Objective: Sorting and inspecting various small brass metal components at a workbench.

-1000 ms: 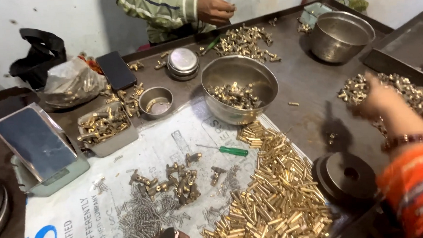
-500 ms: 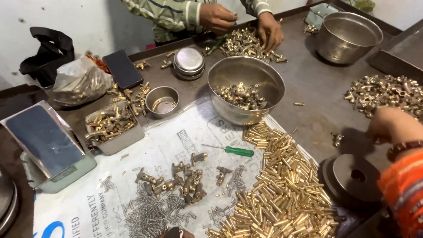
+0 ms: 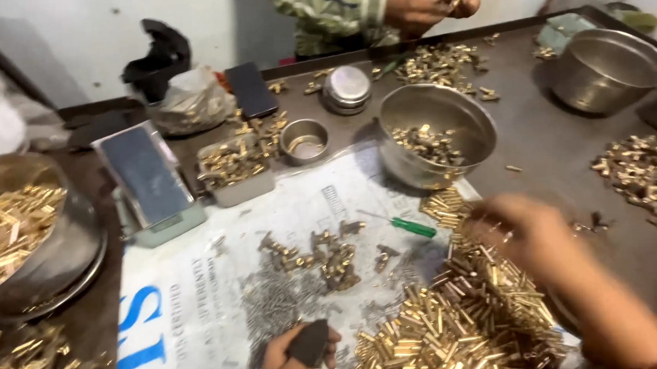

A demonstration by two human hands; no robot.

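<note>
My left hand [image 3: 295,353] sits at the bottom edge, closed around a small dark tool handle [image 3: 308,342], just left of a big heap of brass tubes [image 3: 460,319]. My right hand [image 3: 524,231], blurred by motion, hovers over the upper right of that heap; its grip is unclear. A green-handled screwdriver [image 3: 411,226] lies on the printed paper sheet [image 3: 201,301]. Also on the sheet are a cluster of small brass fittings [image 3: 324,255] and a patch of tiny grey screws [image 3: 275,305].
A steel bowl [image 3: 467,123] with brass parts stands behind the sheet. A large steel pot [image 3: 604,69] is at far right, above a heap of fittings [image 3: 646,178]. A scale [image 3: 147,177], tray [image 3: 235,170] and small cup [image 3: 304,141] stand left. A co-worker's hands [image 3: 428,3] work opposite.
My right hand has swung left from the heap of fittings at the right edge to the brass tube pile. The co-worker's hands have lifted off the table. The view has shifted left.
</note>
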